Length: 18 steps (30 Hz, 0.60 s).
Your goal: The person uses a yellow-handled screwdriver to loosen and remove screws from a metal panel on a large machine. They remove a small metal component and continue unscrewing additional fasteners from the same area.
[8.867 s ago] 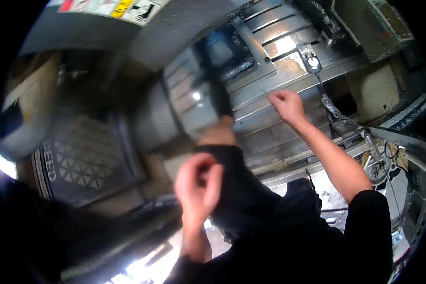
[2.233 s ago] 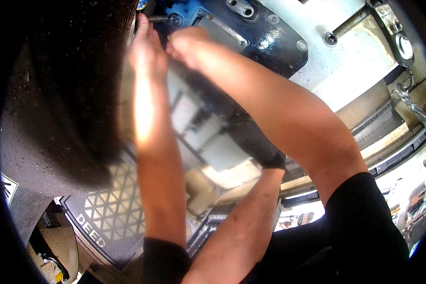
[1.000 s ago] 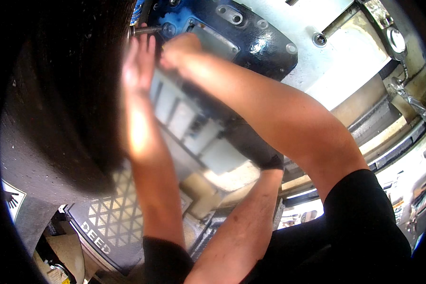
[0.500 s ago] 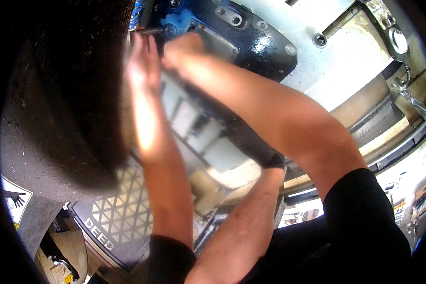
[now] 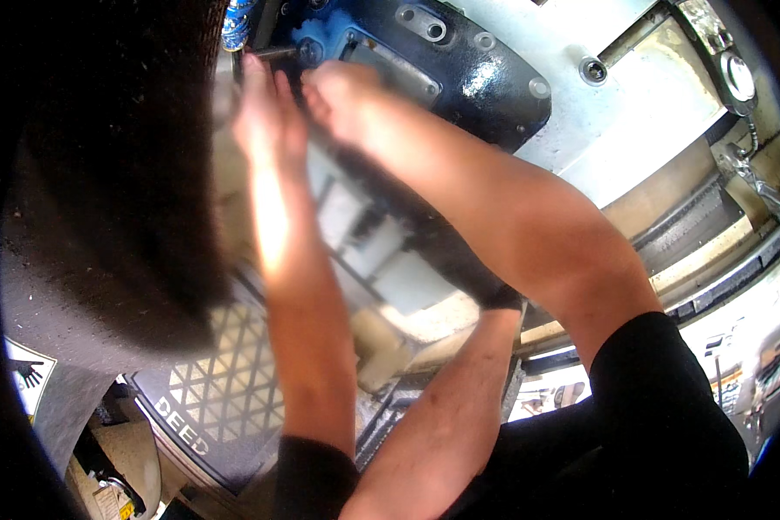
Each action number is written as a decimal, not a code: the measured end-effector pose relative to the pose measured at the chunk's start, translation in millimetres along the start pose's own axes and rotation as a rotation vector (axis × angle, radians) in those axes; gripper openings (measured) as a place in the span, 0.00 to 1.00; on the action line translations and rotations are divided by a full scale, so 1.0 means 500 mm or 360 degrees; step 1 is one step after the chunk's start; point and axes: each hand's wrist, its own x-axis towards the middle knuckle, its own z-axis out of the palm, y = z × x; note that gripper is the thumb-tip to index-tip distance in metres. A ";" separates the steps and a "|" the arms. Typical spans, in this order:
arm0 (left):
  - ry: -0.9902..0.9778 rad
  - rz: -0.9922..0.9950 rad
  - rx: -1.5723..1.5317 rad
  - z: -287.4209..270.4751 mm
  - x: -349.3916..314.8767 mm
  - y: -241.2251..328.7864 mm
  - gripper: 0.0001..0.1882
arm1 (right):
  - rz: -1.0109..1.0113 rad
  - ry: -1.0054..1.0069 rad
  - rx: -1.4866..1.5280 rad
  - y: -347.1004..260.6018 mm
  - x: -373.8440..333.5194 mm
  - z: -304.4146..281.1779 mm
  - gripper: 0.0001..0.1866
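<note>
My left hand (image 5: 269,117) is raised at the upper left, its fingers mostly stretched and slightly blurred. Its fingertips are at the near end of a thin metal rod (image 5: 277,54), which runs to a round bolt (image 5: 309,53) on a dark, glossy machine part (image 5: 477,78) with blue smears. My right hand (image 5: 342,95) is beside it, below the bolt, with its fingers curled in. What those fingers hold, if anything, is hidden. A rectangular recess (image 5: 394,74) in the dark part lies just beyond the right hand.
A large dark curved body (image 5: 104,217) fills the left side. Blue coiled tubing (image 5: 236,24) hangs at the top. My bare leg (image 5: 438,416) reaches forward between my arms. A patterned mat (image 5: 234,381) lies lower left, a pale metal plate (image 5: 615,130) upper right.
My right hand has moved slightly right and down, away from the left hand. The left hand stays by the rod. The whole view has shifted a little.
</note>
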 end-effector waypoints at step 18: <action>-0.0251 0.0020 0.0072 -0.048 0.006 0.011 0.24 | -0.0632 0.0281 -0.0719 0.036 0.007 0.011 0.10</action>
